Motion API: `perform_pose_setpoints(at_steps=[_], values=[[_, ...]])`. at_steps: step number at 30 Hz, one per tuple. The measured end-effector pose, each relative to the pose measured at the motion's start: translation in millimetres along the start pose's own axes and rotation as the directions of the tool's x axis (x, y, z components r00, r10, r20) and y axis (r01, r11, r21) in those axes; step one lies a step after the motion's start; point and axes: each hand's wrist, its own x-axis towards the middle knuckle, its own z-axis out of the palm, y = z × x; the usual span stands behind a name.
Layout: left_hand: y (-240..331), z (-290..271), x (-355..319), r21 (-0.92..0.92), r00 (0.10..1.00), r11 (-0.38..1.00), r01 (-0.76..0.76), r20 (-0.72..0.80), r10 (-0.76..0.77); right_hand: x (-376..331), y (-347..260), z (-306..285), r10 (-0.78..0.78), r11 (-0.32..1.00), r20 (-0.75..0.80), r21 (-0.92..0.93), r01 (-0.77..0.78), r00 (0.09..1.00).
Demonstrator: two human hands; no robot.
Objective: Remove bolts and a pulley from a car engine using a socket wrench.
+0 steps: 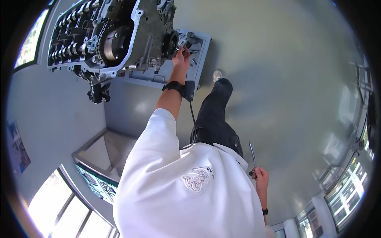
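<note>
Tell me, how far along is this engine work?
The engine already sits open, camshafts and chain bared. In hand: the left hand reaches a small part at its side, and the right hand holds a slim metal tool away from it. What remains cannot be judged.

A flat rectangular poster [18, 148] hangs on the grey wall at the left edge, mostly blue with darker and pale patches. Lower down, beside the bright windows, a long rectangular sign board [97, 183] stands at a slant, dark green with small lighter blocks across it. At the upper left a bright, glowing rectangular panel [31, 39] sits in a dark frame; whether screen or window, I cannot tell.
</note>
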Motion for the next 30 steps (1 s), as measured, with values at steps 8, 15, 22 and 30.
perform_pose_setpoints(at_steps=[8, 15, 22, 30], values=[[-34, 4, 6, -0.086, 0.973, 0.974, -0.21, -0.114, 0.2, 101, -158, -61, -0.082, 0.98, 0.034, -0.182, 0.087, 0.996], [-35, 9, 8, -0.442, 0.971, 0.892, -0.092, 0.16, 0.18, 173, -230, -59, -0.097, 0.924, 0.258, -0.334, 0.183, 0.961], [-61, -15, -77, -0.145, 0.974, 0.976, -0.162, -0.181, 0.135, 233, -266, -1, -0.069, 0.726, 0.663, -0.479, 0.493, 0.745], [-19, -124, -303, -0.068, 0.917, 0.927, -0.369, -0.186, 0.352, 174, -256, 204, 0.183, 0.306, 0.974, -0.186, 0.934, 0.134]])
